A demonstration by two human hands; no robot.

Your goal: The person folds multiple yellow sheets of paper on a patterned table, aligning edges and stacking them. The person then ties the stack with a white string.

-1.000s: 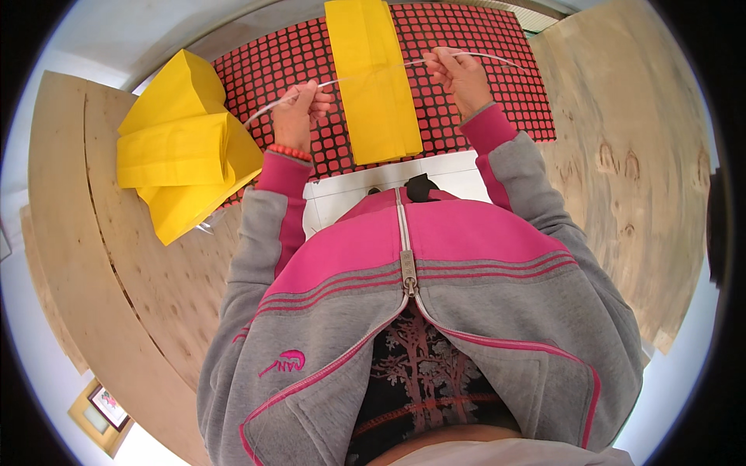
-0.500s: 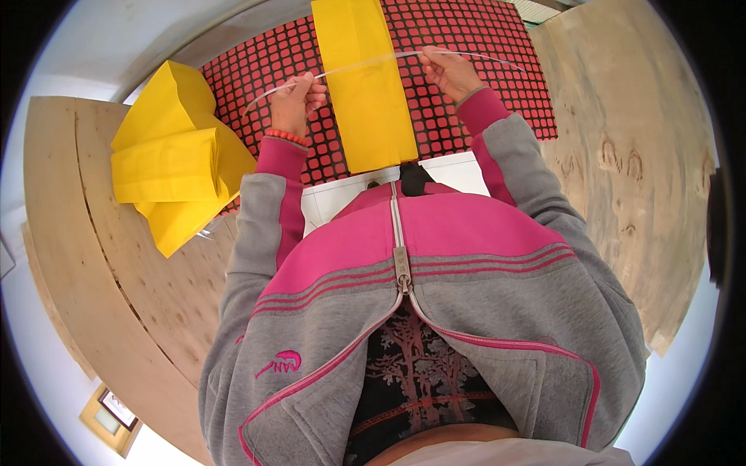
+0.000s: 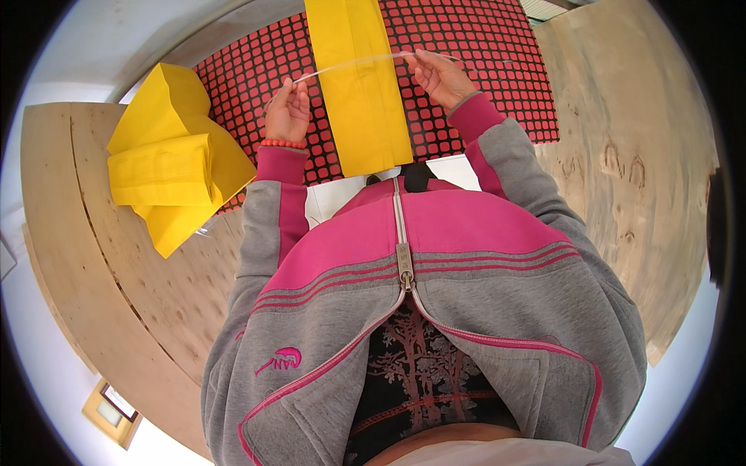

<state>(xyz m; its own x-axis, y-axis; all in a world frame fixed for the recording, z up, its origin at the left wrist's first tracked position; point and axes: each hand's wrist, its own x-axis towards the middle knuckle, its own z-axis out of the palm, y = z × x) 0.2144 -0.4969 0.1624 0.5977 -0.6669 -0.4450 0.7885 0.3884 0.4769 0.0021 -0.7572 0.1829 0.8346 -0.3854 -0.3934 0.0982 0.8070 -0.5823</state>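
Note:
My left hand [image 3: 287, 111] and my right hand [image 3: 437, 75] each pinch one end of a thin clear strip [image 3: 353, 63], like a band or tape, stretched taut between them. The strip crosses over a long folded yellow sheet [image 3: 359, 85] that lies lengthwise on a red mat with a black grid [image 3: 482, 70]. Both hands hover just above the mat, one on each side of the yellow sheet. An orange bead bracelet sits on my left wrist.
A pile of folded yellow sheets [image 3: 167, 171] lies at the left, partly on the mat and partly on the wooden table [image 3: 622, 179]. A white sheet [image 3: 326, 206] lies under the near end of the yellow strip. My grey and pink jacket fills the lower view.
Both hands have moved away from me up the yellow sheet, carrying the clear strip with them. The strip has stayed stretched across the sheet.

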